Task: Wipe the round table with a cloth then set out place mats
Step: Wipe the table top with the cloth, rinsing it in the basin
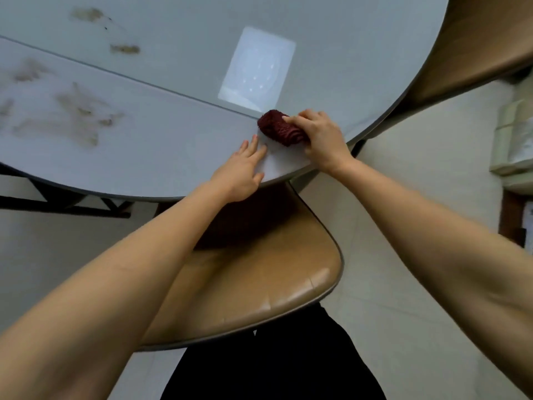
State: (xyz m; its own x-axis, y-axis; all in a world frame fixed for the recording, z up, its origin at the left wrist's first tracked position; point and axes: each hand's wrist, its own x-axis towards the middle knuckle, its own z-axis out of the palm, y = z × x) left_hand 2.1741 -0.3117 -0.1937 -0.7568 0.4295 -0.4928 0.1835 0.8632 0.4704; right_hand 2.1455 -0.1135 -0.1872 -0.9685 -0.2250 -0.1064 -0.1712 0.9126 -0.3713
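Head view, wiping stage. The right hand (320, 140) grips a bunched dark red cloth (281, 129), fingers curled over its top and thumb side hidden behind it, and holds it against the round table (173, 140) close to the near rim. The left hand (243, 168) lies flat just beside the cloth, fingers straight and pressed to the tabletop, holding nothing; it appears to brace the body.

The cloth looks soft, light and thickly textured (a ribbed or looped weave, too blurred to say which), so it should crush readily and take any shape given to it. A grip across the top of the wad, as shown, probably suits it best, since a pinch at one corner would let the rest trail and fold under. The tabletop reads as smooth and glossy, with a pale rectangular reflection (256, 66) near its middle, so the cloth is likely to glide with little drag.

Brown smears (78, 111) lie well apart from the cloth on the left part of the surface, with smaller marks (124, 49) farther back; wiping therefore seems far from finished. No place mats are in view. A tan chair seat (259, 284) sits below the table edge.
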